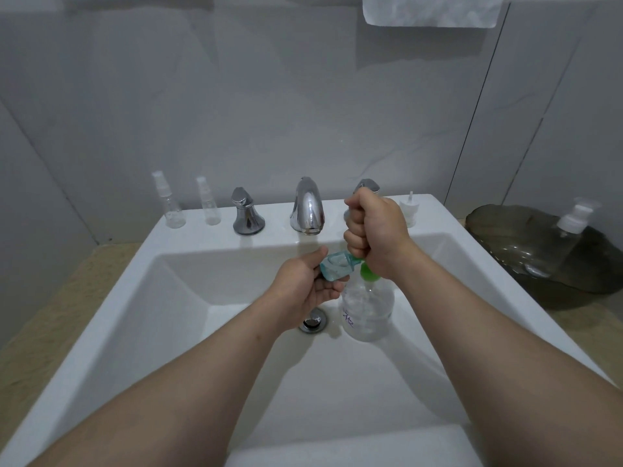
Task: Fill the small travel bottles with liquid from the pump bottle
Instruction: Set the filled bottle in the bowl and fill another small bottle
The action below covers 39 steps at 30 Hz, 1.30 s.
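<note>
From the head camera, a white rectangular ceramic sink [445, 214] is set into a beige speckled desk [43, 315]. A clear plastic pump bottle with a green collar and purple writing on its side [368, 306] stands upright in the basin, just beside the chrome drain plug [313, 323]. The right hand [374, 230] is curled into a fist round the top of this pump bottle, so the pump head itself is hidden. The left hand [305, 281] pinches a small translucent teal travel bottle [335, 268] between thumb and fingers, tilted almost level, with its narrow end right at the green part under the right fist; whether the two touch cannot be told.

On the back ledge of the sink stand a chrome faucet spout [307, 207], a chrome left tap handle [246, 214] and a right tap handle [367, 184] partly hidden behind the right hand. Two clear empty spray bottles [168, 205] stand upright to the left of the handles, and a white spray cap [409, 210] stands to the right. A dark smoked-glass bowl [499, 230] on the desk at the right holds a clear bottle with a white pump [569, 237]. A white towel [431, 10] hangs on the wall above.
</note>
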Each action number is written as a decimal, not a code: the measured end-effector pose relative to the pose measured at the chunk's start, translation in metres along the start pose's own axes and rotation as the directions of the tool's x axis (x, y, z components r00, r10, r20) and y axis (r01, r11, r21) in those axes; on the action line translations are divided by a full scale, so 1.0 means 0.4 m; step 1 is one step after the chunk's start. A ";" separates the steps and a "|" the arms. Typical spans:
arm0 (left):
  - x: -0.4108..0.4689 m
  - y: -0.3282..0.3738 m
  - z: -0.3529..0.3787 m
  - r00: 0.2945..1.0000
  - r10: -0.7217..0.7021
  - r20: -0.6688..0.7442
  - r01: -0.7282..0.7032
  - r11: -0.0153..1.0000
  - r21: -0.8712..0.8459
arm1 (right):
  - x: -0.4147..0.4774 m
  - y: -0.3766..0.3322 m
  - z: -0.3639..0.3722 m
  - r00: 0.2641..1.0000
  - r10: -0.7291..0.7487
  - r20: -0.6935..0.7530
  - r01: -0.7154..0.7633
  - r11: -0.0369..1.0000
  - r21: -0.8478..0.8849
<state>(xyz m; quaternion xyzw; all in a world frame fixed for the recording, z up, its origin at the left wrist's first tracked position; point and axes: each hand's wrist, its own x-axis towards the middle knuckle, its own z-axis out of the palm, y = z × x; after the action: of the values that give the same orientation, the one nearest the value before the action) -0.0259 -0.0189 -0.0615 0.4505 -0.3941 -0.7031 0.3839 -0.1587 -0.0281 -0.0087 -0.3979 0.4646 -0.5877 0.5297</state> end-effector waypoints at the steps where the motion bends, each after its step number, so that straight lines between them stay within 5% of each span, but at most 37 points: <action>1: 0.002 0.002 0.000 1.000 0.013 0.000 -0.013 1.000 -0.004 | 0.000 -0.005 -0.001 1.000 -0.009 0.005 0.009 1.000 0.010; 39: 0.001 0.009 0.003 0.999 0.041 0.015 -0.041 0.999 0.003 | -0.001 -0.016 -0.002 0.998 -0.049 0.028 0.048 0.999 0.021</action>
<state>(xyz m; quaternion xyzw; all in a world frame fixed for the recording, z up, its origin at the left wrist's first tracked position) -0.0265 -0.0204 -0.0581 0.4376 -0.4072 -0.6979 0.3944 -0.1613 -0.0275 -0.0025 -0.4120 0.4410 -0.5992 0.5261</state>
